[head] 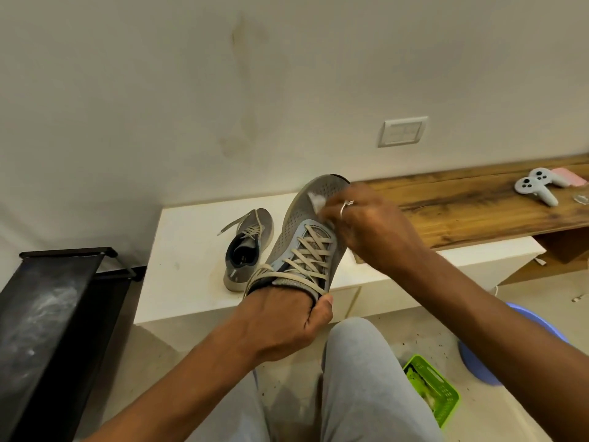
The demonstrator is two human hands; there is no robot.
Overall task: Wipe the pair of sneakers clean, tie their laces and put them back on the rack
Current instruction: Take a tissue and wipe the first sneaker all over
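Wiping the toe of a held sneaker

Right hand (366,228) fingers pinch a white wipe (315,200) against the toe. The left hand (280,320) has its fingers inside the collar and its thumb outside, gripping the grey sneaker (306,224) in the air, long axis upward, toe towards the wall. The second sneaker (245,247) lies on the white bench (185,250).

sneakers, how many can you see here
2. One sneaker is held up by the left hand while the right hand rubs its toe with a white wipe; the other sneaker sits on the white cabinet, left of it. No others show.
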